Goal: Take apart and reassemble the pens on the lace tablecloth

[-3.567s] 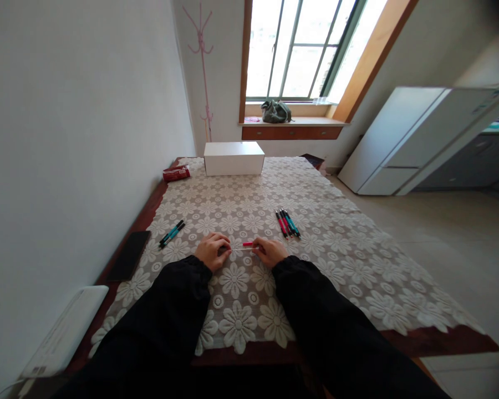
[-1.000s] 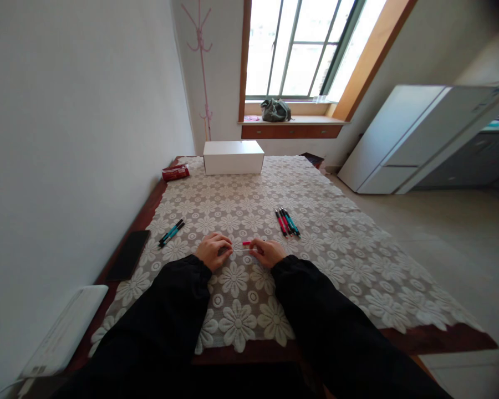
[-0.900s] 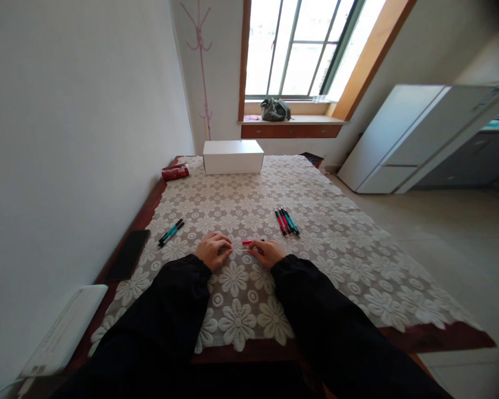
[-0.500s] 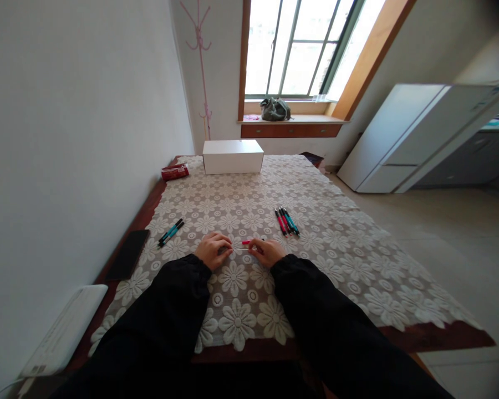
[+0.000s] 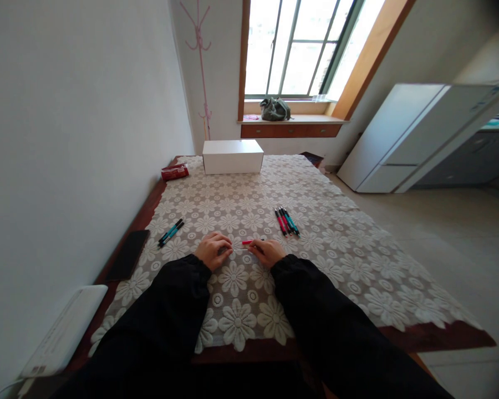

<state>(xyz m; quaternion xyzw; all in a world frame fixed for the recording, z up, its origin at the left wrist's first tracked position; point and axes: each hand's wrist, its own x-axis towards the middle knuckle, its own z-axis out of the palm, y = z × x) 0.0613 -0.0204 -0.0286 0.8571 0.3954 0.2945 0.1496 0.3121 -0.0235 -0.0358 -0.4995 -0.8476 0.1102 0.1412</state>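
Between my two hands runs a thin white rod (image 5: 240, 250), perhaps a pen refill, too fine to make out surely. My left hand (image 5: 213, 250) pinches its left end with curled fingers. At the right end, my right hand (image 5: 266, 252) has thumb and fingers closed on it. Just behind the right fingers lies a red pen part (image 5: 246, 242), partly hidden by them. Two teal-and-black pens (image 5: 171, 233) lie to the left of my left hand. Several red and teal pens (image 5: 286, 221) lie side by side, beyond my right hand.
A flowered lace cloth (image 5: 238, 324) covers the table. At the far end stand a white box (image 5: 233, 158) and a red packet (image 5: 175, 172). Along the left edge are a dark flat phone-like slab (image 5: 128, 255) and a white power strip-like block (image 5: 64, 332), beside the wall.
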